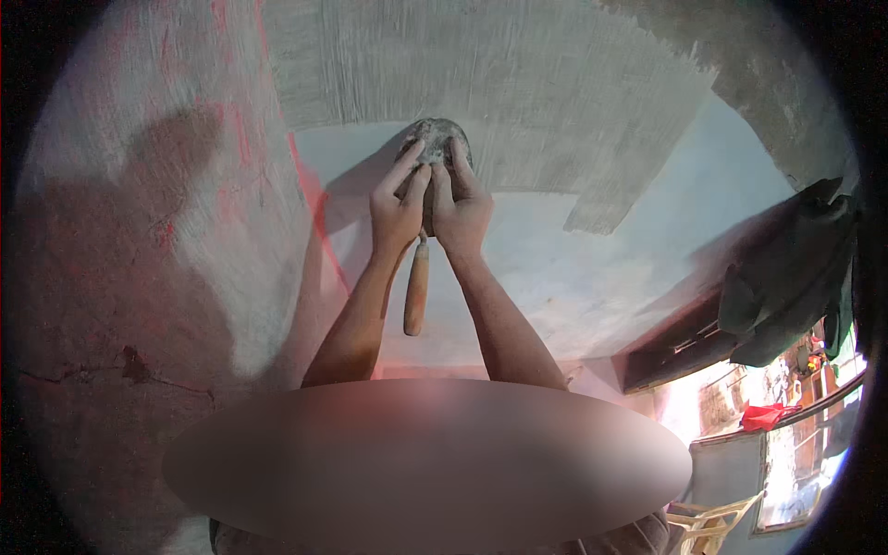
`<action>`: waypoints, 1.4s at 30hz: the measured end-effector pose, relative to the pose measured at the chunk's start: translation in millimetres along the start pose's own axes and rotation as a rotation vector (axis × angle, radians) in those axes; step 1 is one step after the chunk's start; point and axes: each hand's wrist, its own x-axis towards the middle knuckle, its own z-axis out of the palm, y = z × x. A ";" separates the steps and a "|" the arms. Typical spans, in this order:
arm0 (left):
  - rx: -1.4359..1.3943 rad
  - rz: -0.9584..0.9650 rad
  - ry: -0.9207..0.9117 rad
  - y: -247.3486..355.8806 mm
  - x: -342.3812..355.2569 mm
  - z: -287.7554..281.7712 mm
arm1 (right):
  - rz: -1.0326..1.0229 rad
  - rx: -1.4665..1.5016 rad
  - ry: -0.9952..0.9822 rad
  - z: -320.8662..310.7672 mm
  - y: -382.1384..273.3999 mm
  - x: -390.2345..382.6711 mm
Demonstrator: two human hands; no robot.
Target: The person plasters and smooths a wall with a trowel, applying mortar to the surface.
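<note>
Both my arms reach up in front of a partly plastered wall. My left hand point(400, 203) and my right hand point(462, 205) are close together, with fingers and thumbs closed round a rounded, dark grey lump point(433, 132) that looks like wet mortar. A trowel point(417, 289) with a wooden handle hangs handle-down between my wrists. Its blade is mostly hidden behind my hands, so I cannot tell how the lump sits on it.
Grey combed plaster point(481, 83) covers the upper surface beside smooth pale wall point(638, 231). Dark cloth point(786, 287) hangs at the right above a bright window. A red cloth point(765, 416) and a pale plastic chair point(712, 523) are at the lower right. A blurred oval hides the lower middle.
</note>
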 end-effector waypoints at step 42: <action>0.046 0.012 0.029 -23.5 -57.8 11.2 | -0.005 -0.118 0.010 -19.9 14.0 -44.4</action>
